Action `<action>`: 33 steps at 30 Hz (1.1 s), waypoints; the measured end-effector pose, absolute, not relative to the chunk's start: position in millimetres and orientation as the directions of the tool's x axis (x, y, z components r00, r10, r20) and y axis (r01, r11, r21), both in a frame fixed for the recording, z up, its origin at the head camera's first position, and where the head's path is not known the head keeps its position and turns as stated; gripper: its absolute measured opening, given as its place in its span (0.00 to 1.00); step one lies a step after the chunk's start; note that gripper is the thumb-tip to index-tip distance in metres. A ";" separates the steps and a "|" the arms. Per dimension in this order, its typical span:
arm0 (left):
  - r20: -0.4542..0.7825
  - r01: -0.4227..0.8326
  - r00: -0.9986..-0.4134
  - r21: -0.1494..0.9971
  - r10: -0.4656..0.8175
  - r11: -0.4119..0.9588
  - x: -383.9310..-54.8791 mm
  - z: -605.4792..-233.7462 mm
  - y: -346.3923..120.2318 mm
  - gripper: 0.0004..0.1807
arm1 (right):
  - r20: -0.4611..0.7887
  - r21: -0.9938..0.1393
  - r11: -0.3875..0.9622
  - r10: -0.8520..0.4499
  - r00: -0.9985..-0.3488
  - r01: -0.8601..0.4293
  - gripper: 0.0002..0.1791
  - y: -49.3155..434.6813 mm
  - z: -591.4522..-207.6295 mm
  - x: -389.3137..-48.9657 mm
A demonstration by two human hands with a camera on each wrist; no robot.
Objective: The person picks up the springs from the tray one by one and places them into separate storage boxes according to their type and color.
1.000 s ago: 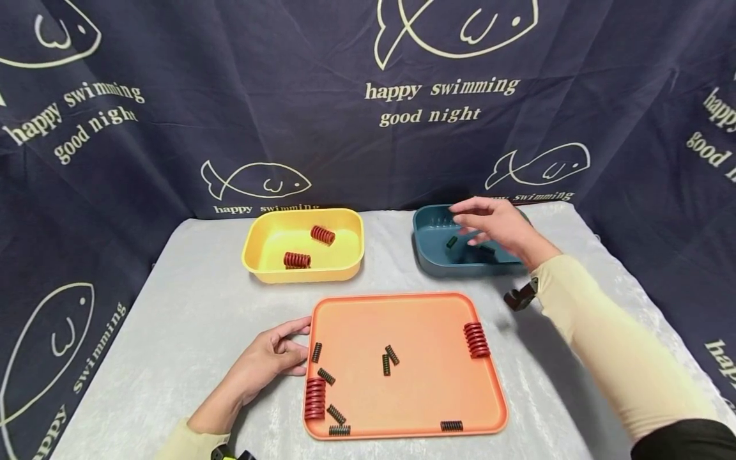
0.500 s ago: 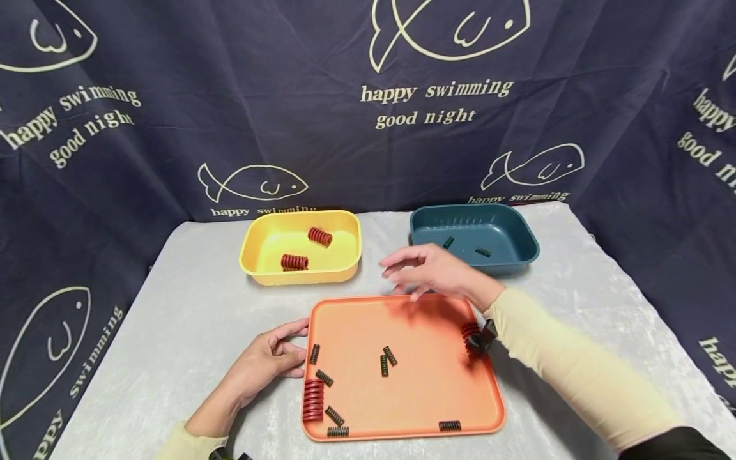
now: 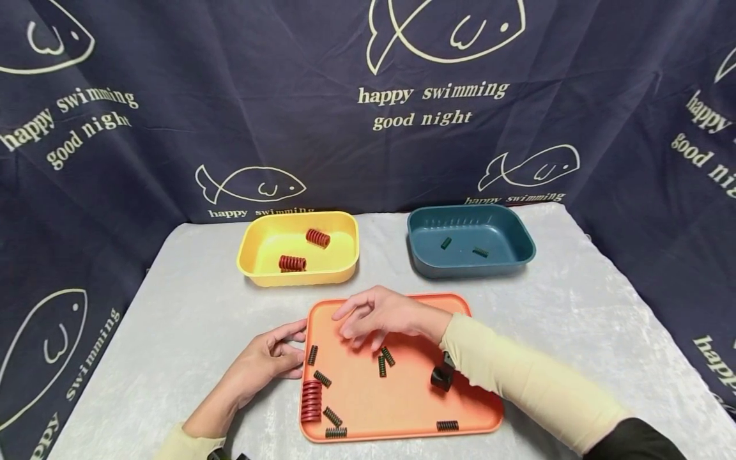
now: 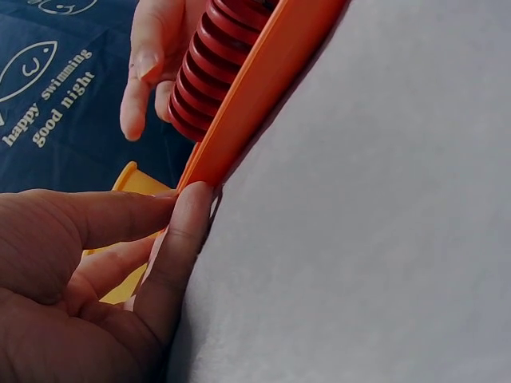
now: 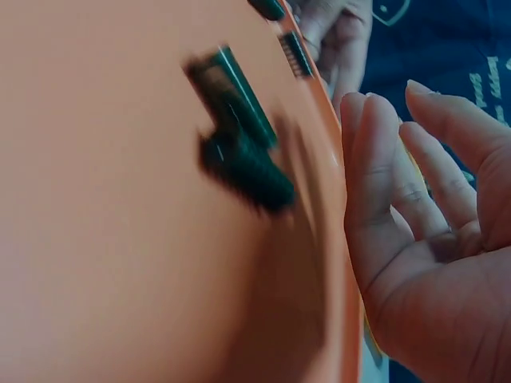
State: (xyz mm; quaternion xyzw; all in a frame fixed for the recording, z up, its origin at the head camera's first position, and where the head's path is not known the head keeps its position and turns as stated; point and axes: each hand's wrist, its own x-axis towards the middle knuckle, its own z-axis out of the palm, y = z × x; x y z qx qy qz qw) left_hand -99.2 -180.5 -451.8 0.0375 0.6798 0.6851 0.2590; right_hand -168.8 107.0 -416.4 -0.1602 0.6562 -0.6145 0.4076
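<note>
My right hand hovers over the orange tray, fingers loosely bent and holding nothing. Just below it lie two small dark green springs, one nearly touching another. My left hand holds the tray's left rim; in the left wrist view its thumb and finger pinch the edge. A large red spring lies along that side, with several small dark springs around it, such as one above it. Another small spring sits near the front rim. My right arm covers the tray's right side.
Behind the tray stand a yellow bin with red springs in it and a blue bin with two small green springs. A dark fish-print cloth hangs behind the table.
My right hand has moved from above the blue bin, leftward and toward me, to over the tray. The left hand stays at the tray's rim.
</note>
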 end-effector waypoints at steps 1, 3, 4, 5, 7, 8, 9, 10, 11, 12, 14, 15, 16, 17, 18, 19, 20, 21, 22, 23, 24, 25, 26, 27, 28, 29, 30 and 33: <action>-0.301 -0.306 -0.863 0.951 0.406 0.055 -99.2 -451.8 -180.5 0.37 | -0.342 -0.935 0.196 -0.714 -0.611 0.294 0.22 103.2 -417.6 -167.3; -0.302 -0.308 -0.863 0.950 0.404 0.052 -99.0 -451.7 -180.8 0.37 | -0.345 -0.933 0.194 -0.717 -0.605 0.302 0.21 96.0 -420.3 -164.9; -0.303 -0.309 -0.863 0.950 0.404 0.052 -99.1 -451.5 -180.6 0.37 | -0.344 -0.934 0.194 -0.718 -0.605 0.300 0.21 93.0 -421.2 -163.7; -0.303 -0.310 -0.863 0.949 0.404 0.051 -99.2 -451.3 -180.5 0.37 | -0.343 -0.934 0.194 -0.717 -0.607 0.300 0.21 90.3 -422.3 -162.8; -0.304 -0.311 -0.863 0.949 0.403 0.050 -99.2 -450.9 -180.3 0.37 | -0.341 -0.935 0.192 -0.717 -0.608 0.298 0.20 85.4 -424.5 -161.7; -0.305 -0.311 -0.863 0.949 0.402 0.051 -99.3 -450.9 -180.3 0.37 | -0.339 -0.936 0.192 -0.716 -0.611 0.295 0.20 83.0 -425.9 -161.1; -0.306 -0.312 -0.863 0.949 0.402 0.052 -99.4 -450.9 -180.2 0.37 | -0.340 -0.936 0.194 -0.712 -0.615 0.292 0.19 80.7 -427.1 -160.4; -0.306 -0.311 -0.863 0.949 0.402 0.054 -99.4 -451.0 -180.2 0.37 | -0.341 -0.937 0.197 -0.706 -0.621 0.290 0.19 78.6 -428.4 -160.0; -0.306 -0.310 -0.864 0.949 0.401 0.056 -99.4 -451.1 -180.3 0.37 | -0.342 -0.937 0.201 -0.700 -0.627 0.287 0.18 76.5 -429.6 -159.5; -0.306 -0.310 -0.864 0.949 0.400 0.056 -99.4 -451.2 -180.3 0.37 | -0.343 -0.937 0.206 -0.692 -0.636 0.281 0.18 74.5 -430.8 -158.8; -0.307 -0.311 -0.865 0.949 0.396 0.058 -99.3 -451.4 -180.3 0.37 | -0.338 -0.940 0.215 -0.675 -0.655 0.264 0.17 70.2 -432.3 -157.2; -0.307 -0.310 -0.866 0.949 0.395 0.059 -99.2 -451.4 -180.3 0.37 | -0.335 -0.942 0.219 -0.668 -0.665 0.255 0.16 68.2 -433.1 -156.3; -0.308 -0.310 -0.866 0.949 0.393 0.060 -99.0 -451.5 -180.3 0.37 | -0.328 -0.944 0.224 -0.662 -0.674 0.241 0.16 66.1 -433.8 -155.4; -0.308 -0.310 -0.867 0.949 0.392 0.061 -99.0 -451.6 -180.3 0.37 | -0.320 -0.947 0.228 -0.656 -0.683 0.225 0.16 64.0 -434.2 -154.4; -0.309 -0.311 -0.867 0.949 0.392 0.060 -98.9 -451.6 -180.2 0.37 | -0.310 -0.950 0.230 -0.652 -0.692 0.209 0.16 62.0 -434.6 -153.4; -0.308 -0.310 -0.867 0.949 0.391 0.061 -98.7 -451.6 -180.3 0.37 | -0.298 -0.954 0.234 -0.648 -0.701 0.189 0.16 60.0 -435.0 -152.6; -0.307 -0.309 -0.867 0.949 0.392 0.061 -98.6 -451.6 -180.3 0.37 | -0.287 -0.956 0.238 -0.644 -0.709 0.171 0.15 58.2 -435.3 -151.8; -0.306 -0.308 -0.867 0.950 0.393 0.061 -98.5 -451.6 -180.3 0.37 | -0.277 -0.958 0.243 -0.641 -0.716 0.152 0.15 56.5 -435.7 -151.3; -0.305 -0.307 -0.867 0.950 0.394 0.060 -98.4 -451.5 -180.2 0.37 | -0.267 -0.959 0.249 -0.637 -0.723 0.135 0.15 55.0 -435.9 -150.7; -0.304 -0.306 -0.867 0.950 0.395 0.060 -98.4 -451.4 -180.2 0.37 | -0.259 -0.960 0.254 -0.634 -0.729 0.120 0.15 53.6 -436.1 -150.3; -0.303 -0.305 -0.867 0.951 0.396 0.060 -98.3 -451.2 -180.3 0.37 | -0.250 -0.961 0.257 -0.630 -0.735 0.106 0.15 52.4 -436.6 -150.0; -0.301 -0.302 -0.867 0.951 0.397 0.060 -98.2 -451.0 -180.3 0.37 | -0.243 -0.960 0.264 -0.627 -0.740 0.091 0.15 51.2 -436.7 -149.8; -0.299 -0.300 -0.867 0.952 0.398 0.061 -98.1 -450.8 -180.3 0.37 | -0.238 -0.960 0.270 -0.623 -0.745 0.081 0.15 50.1 -436.9 -149.6; -0.299 -0.299 -0.867 0.952 0.400 0.062 -98.0 -450.6 -180.5 0.37 | -0.234 -0.959 0.275 -0.622 -0.748 0.071 0.15 49.1 -437.0 -149.4; -0.297 -0.298 -0.866 0.953 0.401 0.063 -97.9 -450.4 -180.6 0.37 | -0.230 -0.958 0.279 -0.620 -0.750 0.063 0.15 48.2 -437.1 -149.3; -0.296 -0.296 -0.866 0.953 0.403 0.063 -97.8 -450.2 -180.8 0.37 | -0.227 -0.958 0.283 -0.619 -0.752 0.057 0.15 47.4 -437.0 -149.0; -0.296 -0.296 -0.865 0.953 0.405 0.063 -97.7 -450.1 -181.0 0.37 | -0.225 -0.957 0.285 -0.619 -0.753 0.052 0.15 46.8 -436.9 -148.7; -0.292 -0.293 -0.864 0.954 0.411 0.062 -97.6 -450.2 -181.3 0.37 | -0.223 -0.957 0.287 -0.625 -0.748 0.045 0.14 45.6 -436.5 -148.2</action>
